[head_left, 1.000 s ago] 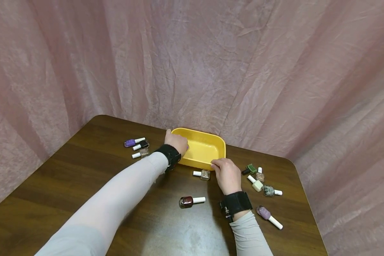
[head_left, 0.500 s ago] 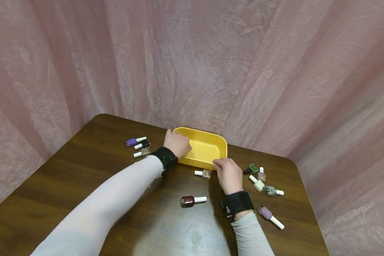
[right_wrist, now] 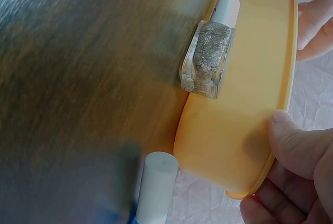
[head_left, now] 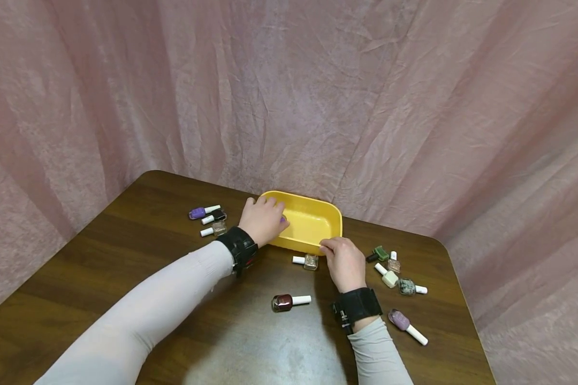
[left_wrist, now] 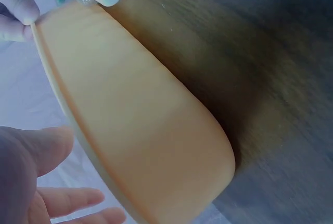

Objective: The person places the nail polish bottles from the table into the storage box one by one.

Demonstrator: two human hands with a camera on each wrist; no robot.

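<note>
A yellow plastic tray (head_left: 313, 230) stands at the back of the table. My right hand (head_left: 344, 263) pinches its near right rim, the thumb (right_wrist: 291, 140) on the outer wall and the fingers curled behind the rim. Over the left end of the tray is my left hand (head_left: 262, 220), its fingers parted and loosely extended. A small purple thing (head_left: 283, 218) shows between its thumb and fingers, mostly hidden. Just in front of the tray lies a glitter nail polish bottle (head_left: 310, 262) with a white cap. Nearer to me lies a dark red nail polish bottle (head_left: 282, 303).
At the left lie a purple nail polish (head_left: 197, 213), a black one (head_left: 219, 215) and a glitter one (head_left: 219, 229). Several more lie on the right, among them a green one (head_left: 380, 253), a pale one (head_left: 390, 279) and a lilac one (head_left: 398, 320). A pink curtain (head_left: 298, 96) hangs behind.
My left hand has drawn back slightly to the left, and its fingers have spread apart. My right hand keeps its pinch on the tray rim.
</note>
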